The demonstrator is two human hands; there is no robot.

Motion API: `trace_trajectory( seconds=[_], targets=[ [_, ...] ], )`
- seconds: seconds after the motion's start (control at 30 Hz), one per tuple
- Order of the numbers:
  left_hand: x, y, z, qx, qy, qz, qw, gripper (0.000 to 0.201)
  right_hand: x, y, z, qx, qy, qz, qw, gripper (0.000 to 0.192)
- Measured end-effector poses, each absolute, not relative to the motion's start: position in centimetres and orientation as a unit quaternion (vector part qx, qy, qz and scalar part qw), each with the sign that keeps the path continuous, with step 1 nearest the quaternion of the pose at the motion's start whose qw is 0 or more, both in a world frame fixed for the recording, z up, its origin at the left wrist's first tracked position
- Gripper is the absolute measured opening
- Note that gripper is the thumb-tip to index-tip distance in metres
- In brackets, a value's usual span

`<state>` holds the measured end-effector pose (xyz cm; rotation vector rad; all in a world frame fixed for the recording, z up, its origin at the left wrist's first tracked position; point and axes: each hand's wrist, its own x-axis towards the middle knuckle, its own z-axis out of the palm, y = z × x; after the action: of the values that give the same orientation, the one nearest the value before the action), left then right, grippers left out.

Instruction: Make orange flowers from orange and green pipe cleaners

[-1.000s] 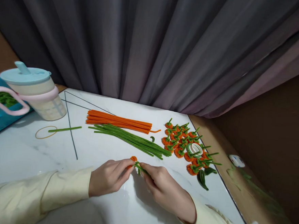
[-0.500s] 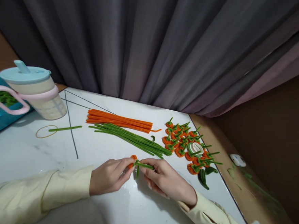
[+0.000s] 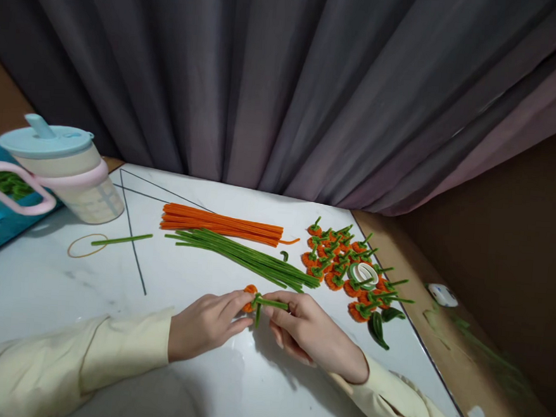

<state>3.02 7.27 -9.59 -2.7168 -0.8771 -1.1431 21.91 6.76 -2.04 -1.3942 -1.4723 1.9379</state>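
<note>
Pale cream-yellow cloth left sleeve [image 3: 128, 344]: straight edge at wrist; curved darker line [image 3: 83, 360] farther up, seam or fold unclear. Matching cream-yellow cloth right sleeve [image 3: 418, 412]: creased, narrow dark slit [image 3: 395, 408] near wrist. Left hand [image 3: 207, 324], right hand [image 3: 314, 332] bare.

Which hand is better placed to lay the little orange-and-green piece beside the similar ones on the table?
Probably the right hand: it is nearer the similar pieces and is at the green stem. The left hand, holding the orange part, is farther from them.
</note>
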Motion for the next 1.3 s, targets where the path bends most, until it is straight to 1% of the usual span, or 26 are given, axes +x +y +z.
trace_trajectory(
  seconds=[0.17,0.3,0.6,0.8,1.03,1.3],
  targets=[
    [3.2,7.3,-9.1,-0.873,-0.285,-0.392,0.055,0.024,21.6,6.6,-2.0,-0.494,-0.517,0.677,0.174,0.014],
    [3.2,7.4,-8.8,-0.868,-0.279,-0.408,0.050,0.022,21.5,6.2,-2.1,-0.490,-0.511,0.681,0.188,0.017],
    [3.1,7.4,-8.5,-0.865,-0.272,-0.418,0.053,0.015,21.3,5.8,-1.4,-0.491,-0.501,0.684,0.200,0.017],
    [2.9,7.4,-9.0,-0.868,-0.278,-0.409,0.046,0.015,21.7,6.1,-1.8,-0.468,-0.512,0.699,0.177,0.021],
    [2.9,7.3,-8.6,-0.873,-0.268,-0.406,0.042,0.018,22.1,6.4,-2.3,-0.453,-0.489,0.726,0.168,0.013],
    [2.9,7.2,-8.6,-0.872,-0.272,-0.407,0.008,0.018,21.7,5.8,-1.9,-0.465,-0.492,0.717,0.166,0.014]
  ],
)
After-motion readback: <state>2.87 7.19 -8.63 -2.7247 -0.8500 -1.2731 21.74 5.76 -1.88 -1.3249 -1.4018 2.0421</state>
